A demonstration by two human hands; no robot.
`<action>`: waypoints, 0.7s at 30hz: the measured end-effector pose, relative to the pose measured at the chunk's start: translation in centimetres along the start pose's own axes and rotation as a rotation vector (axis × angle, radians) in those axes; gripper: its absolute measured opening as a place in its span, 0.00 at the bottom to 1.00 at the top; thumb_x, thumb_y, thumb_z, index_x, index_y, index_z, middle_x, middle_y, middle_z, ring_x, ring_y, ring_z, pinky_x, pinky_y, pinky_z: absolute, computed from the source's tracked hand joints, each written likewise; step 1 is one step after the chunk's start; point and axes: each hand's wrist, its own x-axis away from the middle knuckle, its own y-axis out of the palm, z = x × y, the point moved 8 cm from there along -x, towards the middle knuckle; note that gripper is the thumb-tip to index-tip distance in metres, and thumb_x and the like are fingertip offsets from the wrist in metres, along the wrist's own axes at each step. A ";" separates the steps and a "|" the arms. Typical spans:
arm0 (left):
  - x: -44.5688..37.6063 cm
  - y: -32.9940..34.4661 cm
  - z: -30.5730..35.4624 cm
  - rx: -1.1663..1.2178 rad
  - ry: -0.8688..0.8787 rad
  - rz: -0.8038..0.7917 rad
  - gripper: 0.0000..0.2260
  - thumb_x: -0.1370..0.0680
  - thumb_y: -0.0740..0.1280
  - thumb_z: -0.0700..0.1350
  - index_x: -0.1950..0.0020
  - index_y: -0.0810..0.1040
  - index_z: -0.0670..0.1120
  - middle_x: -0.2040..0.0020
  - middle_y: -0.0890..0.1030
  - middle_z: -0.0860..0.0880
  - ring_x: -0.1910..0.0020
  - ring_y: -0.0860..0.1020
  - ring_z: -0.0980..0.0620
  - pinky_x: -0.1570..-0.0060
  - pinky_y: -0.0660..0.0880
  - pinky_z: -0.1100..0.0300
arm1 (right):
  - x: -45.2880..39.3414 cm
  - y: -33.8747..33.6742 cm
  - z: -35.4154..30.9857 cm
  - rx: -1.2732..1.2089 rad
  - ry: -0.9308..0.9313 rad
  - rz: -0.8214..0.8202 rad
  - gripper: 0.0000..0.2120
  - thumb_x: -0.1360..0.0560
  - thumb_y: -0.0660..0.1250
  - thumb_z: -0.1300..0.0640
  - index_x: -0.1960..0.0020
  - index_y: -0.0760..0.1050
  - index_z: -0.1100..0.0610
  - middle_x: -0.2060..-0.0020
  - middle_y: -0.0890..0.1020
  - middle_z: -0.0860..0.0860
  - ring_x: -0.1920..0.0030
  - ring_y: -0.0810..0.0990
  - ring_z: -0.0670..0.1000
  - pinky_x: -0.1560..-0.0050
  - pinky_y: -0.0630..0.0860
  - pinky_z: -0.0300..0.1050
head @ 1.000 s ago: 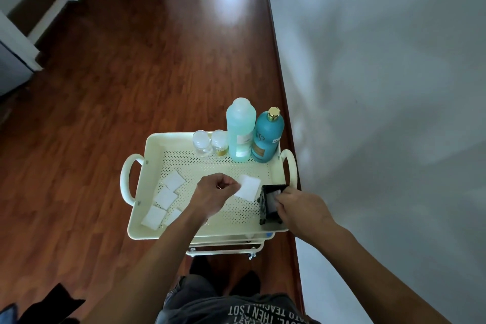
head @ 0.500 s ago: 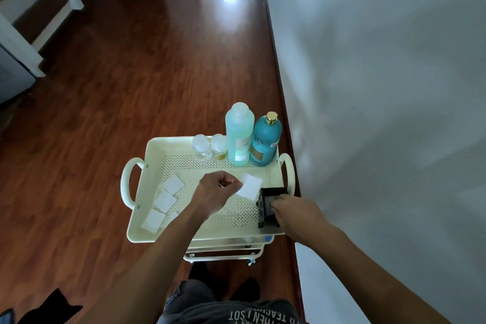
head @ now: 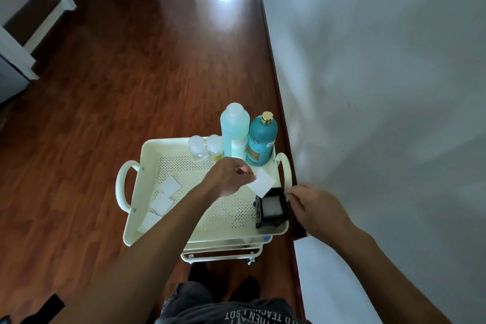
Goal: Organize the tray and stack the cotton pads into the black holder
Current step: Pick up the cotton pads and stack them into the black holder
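In the head view, centre frame, the left hand point(head: 231, 177) pinches a cotton pad point(head: 261, 182) just above the black holder point(head: 272, 209) (pads already inside), the right hand point(head: 313, 206) hangs loosely curled beside it holding nothing, and loose pads point(head: 163, 196) wait on the tray point(head: 147, 150).

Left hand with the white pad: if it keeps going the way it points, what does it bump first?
Probably the black holder. The left hand points right and toward the person, its cotton pad just beside the holder's far corner; height is unclear.

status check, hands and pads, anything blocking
Left hand pinches cotton pad above black holder. Right hand at holder's rim. Loose pads wait on tray. Nothing blocking.
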 end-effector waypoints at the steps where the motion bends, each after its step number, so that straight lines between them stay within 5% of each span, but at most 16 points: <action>1: -0.2 0.5 0.7 -0.035 0.016 -0.037 0.04 0.27 0.74 0.52 0.59 0.84 0.54 0.61 0.84 0.58 0.61 0.80 0.60 0.63 0.73 0.62 | 0.2 -0.4 0.5 -0.021 0.021 0.022 0.11 0.19 0.61 0.51 0.44 0.81 0.50 0.53 0.81 0.46 0.61 0.80 0.47 0.59 0.80 0.45; 5: -0.7 3.1 2.8 -0.201 0.049 -0.162 0.02 0.27 0.74 0.52 0.57 0.84 0.55 0.60 0.83 0.58 0.59 0.80 0.57 0.62 0.77 0.61 | 1.3 -1.0 2.0 -0.078 0.103 0.049 0.10 0.19 0.63 0.52 0.44 0.81 0.52 0.55 0.81 0.45 0.59 0.80 0.47 0.56 0.82 0.42; 14: 0.2 7.0 3.9 -0.580 0.191 -0.150 0.06 0.24 0.70 0.48 0.50 0.85 0.53 0.51 0.82 0.51 0.53 0.79 0.48 0.56 0.75 0.58 | 2.7 0.3 1.6 -0.180 0.112 0.014 0.10 0.19 0.63 0.51 0.44 0.81 0.50 0.54 0.80 0.43 0.58 0.79 0.46 0.57 0.80 0.40; 21: 0.3 7.1 4.3 -0.574 0.277 -0.084 0.07 0.24 0.71 0.49 0.48 0.86 0.54 0.52 0.82 0.52 0.53 0.79 0.48 0.59 0.69 0.60 | 1.9 1.4 0.3 -0.144 0.034 -0.062 0.11 0.20 0.63 0.51 0.44 0.83 0.51 0.50 0.79 0.41 0.58 0.80 0.45 0.56 0.80 0.38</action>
